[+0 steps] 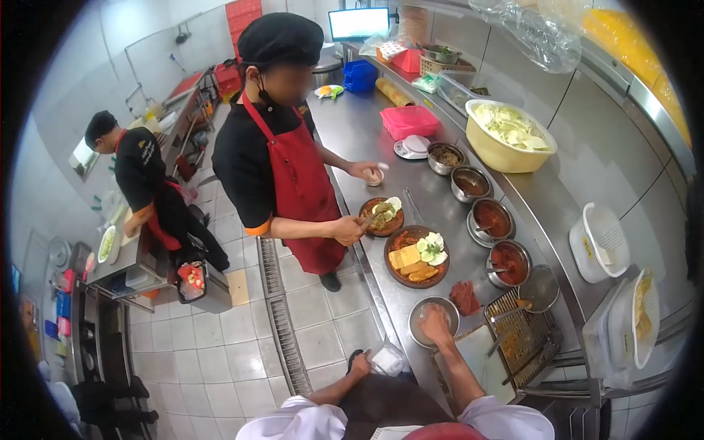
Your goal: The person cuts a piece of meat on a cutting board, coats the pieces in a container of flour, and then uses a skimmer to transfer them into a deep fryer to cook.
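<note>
My right hand point(434, 323) reaches down into a steel bowl point(416, 336) with a pale content; its fingertips are hidden inside. My left hand point(358, 366) is low at the counter's front edge, its fingers closed at the side of a clear plastic bag point(387, 361) with something white in it. Beside the bowl lies a piece of raw red meat point(464, 298). Just beyond stands a brown plate point(400, 273) with yellow fried slabs, sliced cucumber, greens and red sauce.
A co-worker in a red apron point(308, 169) spoons food onto a second brown plate point(394, 226). Steel sauce bowls point(509, 264) line the counter's right side. A grill rack point(524, 345) sits at the near right, below a tub of cut cabbage point(506, 158) farther back.
</note>
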{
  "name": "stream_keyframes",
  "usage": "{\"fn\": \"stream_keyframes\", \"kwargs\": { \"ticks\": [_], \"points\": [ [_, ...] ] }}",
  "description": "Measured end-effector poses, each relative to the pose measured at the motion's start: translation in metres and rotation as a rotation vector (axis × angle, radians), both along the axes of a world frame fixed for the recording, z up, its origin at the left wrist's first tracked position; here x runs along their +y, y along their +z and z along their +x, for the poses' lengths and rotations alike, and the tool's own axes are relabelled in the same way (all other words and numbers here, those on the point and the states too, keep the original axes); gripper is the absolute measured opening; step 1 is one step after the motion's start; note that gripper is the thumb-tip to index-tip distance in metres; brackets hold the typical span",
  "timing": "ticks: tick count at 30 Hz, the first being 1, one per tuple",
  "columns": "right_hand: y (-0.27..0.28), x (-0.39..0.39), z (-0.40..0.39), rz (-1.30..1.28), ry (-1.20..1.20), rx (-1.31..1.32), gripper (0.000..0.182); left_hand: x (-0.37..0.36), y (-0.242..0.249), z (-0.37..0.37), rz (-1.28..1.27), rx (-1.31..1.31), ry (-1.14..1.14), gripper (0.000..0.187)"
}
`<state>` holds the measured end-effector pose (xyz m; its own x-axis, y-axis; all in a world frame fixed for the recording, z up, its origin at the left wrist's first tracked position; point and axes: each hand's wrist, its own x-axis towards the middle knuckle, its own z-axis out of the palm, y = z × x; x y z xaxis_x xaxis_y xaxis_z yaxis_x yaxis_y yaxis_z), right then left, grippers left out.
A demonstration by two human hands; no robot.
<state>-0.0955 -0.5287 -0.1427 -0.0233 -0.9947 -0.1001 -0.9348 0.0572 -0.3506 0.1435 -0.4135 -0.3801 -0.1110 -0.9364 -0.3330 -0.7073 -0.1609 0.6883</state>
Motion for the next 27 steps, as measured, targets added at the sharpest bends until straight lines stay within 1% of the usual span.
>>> {"fn": "stream_keyframes", "kwargs": {
  "ticks": [1, 2, 4, 5, 7, 8, 9, 10, 14, 16, 17, 19, 21, 23, 24, 26, 27],
  "points": [
    [0.004, 0.0, 0.006, 0.018, 0.011, 0.085, 0.043, -0.002, 0.011, 0.011, 0.039, -0.049, 0.038, 0.06],
    [0.008, 0.003, 0.008, 0.021, 0.016, 0.078, 0.043, -0.004, 0.021, 0.023, 0.042, -0.057, 0.042, 0.06],
    [0.04, 0.008, 0.018, 0.189, 0.008, 0.18, 0.051, -0.016, 0.05, 0.046, 0.06, -0.034, 0.11, 0.06],
    [0.03, 0.007, 0.015, 0.19, 0.013, 0.176, 0.051, -0.022, 0.06, 0.056, 0.061, -0.038, 0.114, 0.06],
    [-0.002, 0.001, 0.001, 0.197, -0.018, 0.167, 0.055, -0.029, 0.069, 0.072, -0.011, 0.095, 0.274, 0.06],
    [-0.008, -0.002, -0.004, 0.201, -0.012, 0.163, 0.055, -0.034, 0.072, 0.079, -0.008, 0.09, 0.28, 0.06],
    [-0.013, -0.004, -0.008, 0.213, 0.015, 0.145, 0.058, -0.04, 0.075, 0.086, -0.069, 0.104, 0.33, 0.06],
    [-0.014, -0.005, -0.009, 0.224, 0.039, 0.126, 0.061, -0.045, 0.076, 0.093, -0.132, 0.118, 0.379, 0.061],
    [0.001, -0.005, -0.005, 0.22, 0.079, 0.063, 0.063, -0.073, 0.087, 0.12, -0.115, 0.143, 0.402, 0.06],
    [0.011, 0.002, 0.0, 0.186, 0.075, 0.103, 0.059, -0.078, 0.095, 0.127, -0.037, 0.443, 0.552, 0.045],
    [0.009, 0.001, 0.0, 0.185, 0.072, 0.101, 0.059, -0.083, 0.099, 0.131, -0.047, 0.386, 0.531, 0.048],
    [0.001, 0.0, 0.0, 0.247, 0.069, 0.095, 0.062, -0.089, 0.104, 0.134, -0.087, 0.372, 0.525, 0.048],
    [-0.009, 0.0, -0.001, 0.23, 0.054, 0.101, 0.062, -0.093, 0.109, 0.137, -0.122, 0.356, 0.518, 0.049],
    [-0.018, 0.002, -0.001, 0.212, 0.041, 0.111, 0.062, -0.1, 0.115, 0.137, -0.046, 0.445, 0.528, 0.05],
    [-0.021, 0.003, -0.001, 0.184, 0.044, 0.099, 0.062, -0.101, 0.122, 0.135, -0.044, 0.445, 0.524, 0.05],
    [-0.022, 0.003, 0.0, 0.155, 0.041, 0.087, 0.062, -0.104, 0.137, 0.132, -0.03, 0.466, 0.429, 0.048],
    [-0.02, 0.004, 0.001, 0.145, 0.061, 0.084, 0.06, -0.106, 0.135, 0.132, -0.026, 0.466, 0.424, 0.048]
  ]
}}
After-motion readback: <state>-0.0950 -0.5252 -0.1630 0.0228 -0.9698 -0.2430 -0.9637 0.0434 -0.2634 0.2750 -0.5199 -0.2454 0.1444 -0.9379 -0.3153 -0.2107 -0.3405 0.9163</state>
